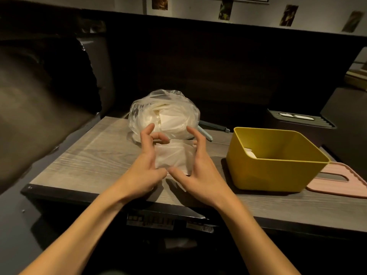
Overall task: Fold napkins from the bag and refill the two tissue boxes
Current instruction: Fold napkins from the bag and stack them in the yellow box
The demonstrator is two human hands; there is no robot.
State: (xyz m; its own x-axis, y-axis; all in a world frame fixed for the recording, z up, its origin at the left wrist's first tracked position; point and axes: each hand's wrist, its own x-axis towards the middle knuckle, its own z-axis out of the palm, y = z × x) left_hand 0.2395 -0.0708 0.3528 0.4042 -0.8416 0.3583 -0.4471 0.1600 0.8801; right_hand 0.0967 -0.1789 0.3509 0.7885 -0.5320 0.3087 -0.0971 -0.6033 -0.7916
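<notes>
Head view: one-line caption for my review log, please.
Both hands, left and right, fold a napkin between napkin bag and yellow box.

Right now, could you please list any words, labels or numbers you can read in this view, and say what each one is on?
No text can be read.
Stickers on the table's front edge: printed marks, too blurred to read.
Pictures on the back wall: too small and dim to tell if they carry text.
Napkin bag, yellow box, pink lid: no print visible.
</notes>
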